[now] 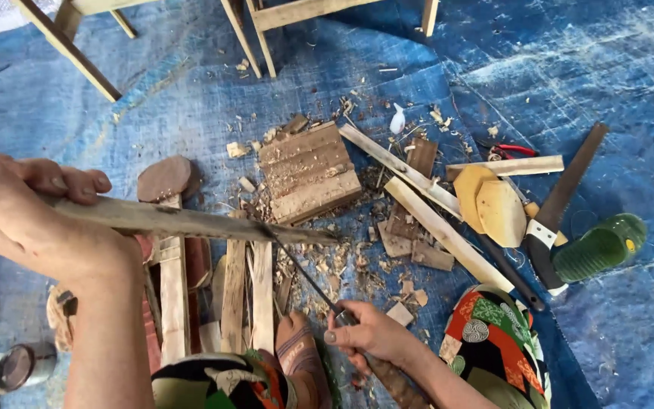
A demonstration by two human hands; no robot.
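Left hand (pixel 20 220) closed around long wooden slat (pixel 191 222), held level; right hand (pixel 369 329) gripping knife (pixel 308 276), blade tip touching slat; wood shavings (pixel 342 265) on blue tarp (pixel 607 91) beneath

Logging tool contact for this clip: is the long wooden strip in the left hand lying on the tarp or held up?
Held up. The left hand grips the long wooden strip level above the planks, and the right hand's thin blade meets it.
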